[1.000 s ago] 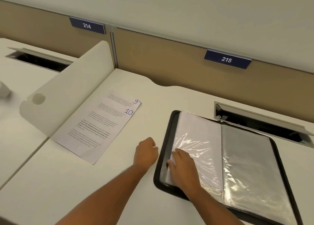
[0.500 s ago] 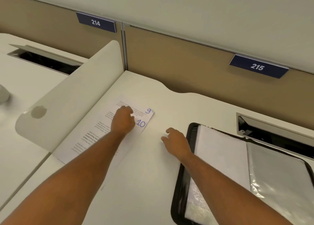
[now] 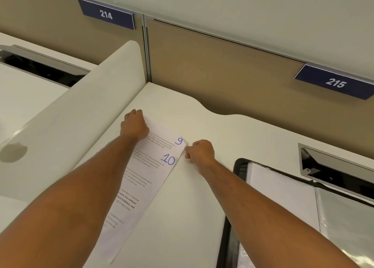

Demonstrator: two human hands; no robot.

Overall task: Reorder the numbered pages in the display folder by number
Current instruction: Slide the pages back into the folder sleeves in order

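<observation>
Pages 9 (image 3: 179, 140) & 10 (image 3: 168, 159) lie stacked on counter (image 3: 188, 217), offset so both nos. show. Your left hand (image 3: 134, 125) curls on the top edge as anchor; right hand (image 3: 200, 152) pinches the right corner, prob to peel one. Folder (image 3: 283, 194) lies open to the right.

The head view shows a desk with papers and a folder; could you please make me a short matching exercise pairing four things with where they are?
Things:
1. left hand
2. right hand
3. display folder
4. sign 214

Places:
A. on the partition, upper left
B. on the top edge of the pages
C. at the pages' right corner, beside the handwritten 9
D. open on the desk, far right

Pairs: 1-B, 2-C, 3-D, 4-A
</observation>
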